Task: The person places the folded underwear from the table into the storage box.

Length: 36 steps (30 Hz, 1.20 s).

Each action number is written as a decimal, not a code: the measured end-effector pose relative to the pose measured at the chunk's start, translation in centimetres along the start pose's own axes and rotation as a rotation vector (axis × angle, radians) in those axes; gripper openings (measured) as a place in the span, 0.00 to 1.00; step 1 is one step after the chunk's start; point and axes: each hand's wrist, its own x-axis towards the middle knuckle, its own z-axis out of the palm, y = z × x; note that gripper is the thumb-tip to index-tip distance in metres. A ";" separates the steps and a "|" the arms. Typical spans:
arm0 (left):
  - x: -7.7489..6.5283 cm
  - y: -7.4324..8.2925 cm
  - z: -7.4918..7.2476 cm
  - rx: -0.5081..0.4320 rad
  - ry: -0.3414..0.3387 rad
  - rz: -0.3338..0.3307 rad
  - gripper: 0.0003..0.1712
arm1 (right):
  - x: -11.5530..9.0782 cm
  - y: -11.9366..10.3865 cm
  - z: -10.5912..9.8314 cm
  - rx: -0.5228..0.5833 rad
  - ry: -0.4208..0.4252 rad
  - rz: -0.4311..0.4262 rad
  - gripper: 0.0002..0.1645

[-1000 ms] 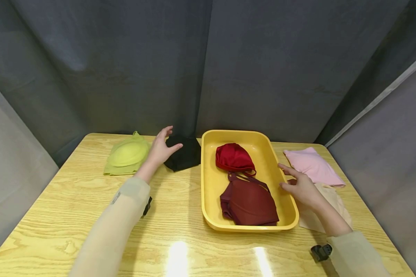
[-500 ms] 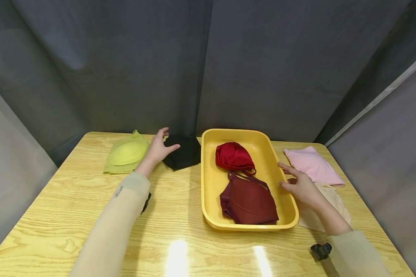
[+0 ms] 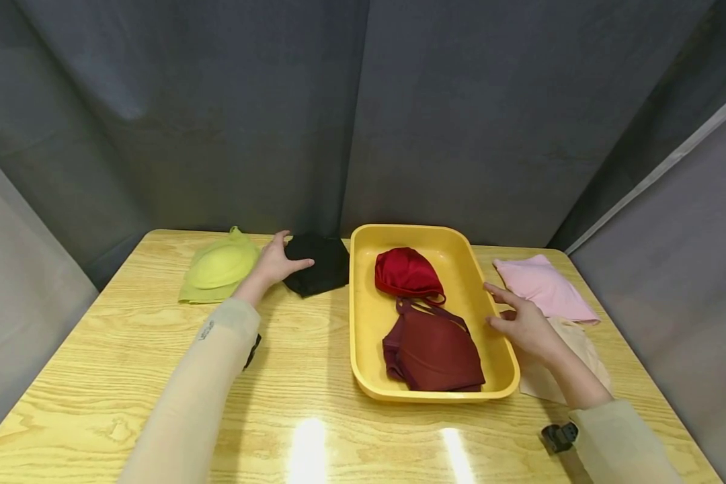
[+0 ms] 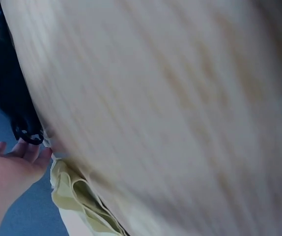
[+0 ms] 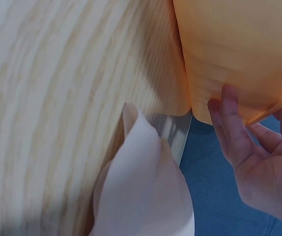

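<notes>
1. Head view. Left hand (image 3: 272, 263): placed at the left edge of the black garment; thumb and fingers spread apart, nothing pinched. Contact with the cloth cannot be told from here.
2. Black garment (image 3: 327, 270): laid on the table (image 3: 157, 376) towards its far edge, between the lime bra (image 3: 218, 265) and the tub (image 3: 369, 329). Its right end is set just beside the tub's left wall.
3. Lime bra: folded, laid at the far left, partly bordered by the left wrist.
4. Tub: yellow, stood upright on the table. Two pieces are contained: red bra (image 3: 407, 272) in the far half, maroon bra (image 3: 438, 353) in the near half, its straps extended towards the red one.
5. Right hand (image 3: 525, 327): placed at the tub's right rim; thumb and forefinger parted, both tips brought to the rim.
6. Pink garment (image 3: 544, 286) and beige garment (image 3: 583, 349): laid right of the tub, the beige one nearer and partly covered by the right hand.
7. Left wrist view. Fingers of the left hand are seen close together, at the trimmed edge of the black garment; no firm grip is shown. Lime folds are seen below.
8. Right wrist view. Fingers of the right hand are extended along the tub's outer wall; whether the rim is pinched cannot be told. A pale garment (image 5: 146, 191) is seen nearby, pink or beige being uncertain.
</notes>
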 end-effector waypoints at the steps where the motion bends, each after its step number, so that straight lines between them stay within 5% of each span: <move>1: 0.0 0.0 0.1 0.008 -0.010 -0.006 0.58 | 0.0 0.0 0.0 0.001 0.000 0.001 0.38; 18: -0.3 0.8 0.6 0.169 -0.072 -0.072 0.57 | -0.3 -0.3 -0.1 0.000 -0.002 0.003 0.39; 36: -0.2 1.8 1.1 0.137 -0.114 -0.073 0.54 | -0.4 -0.6 -0.1 -0.012 -0.003 0.000 0.39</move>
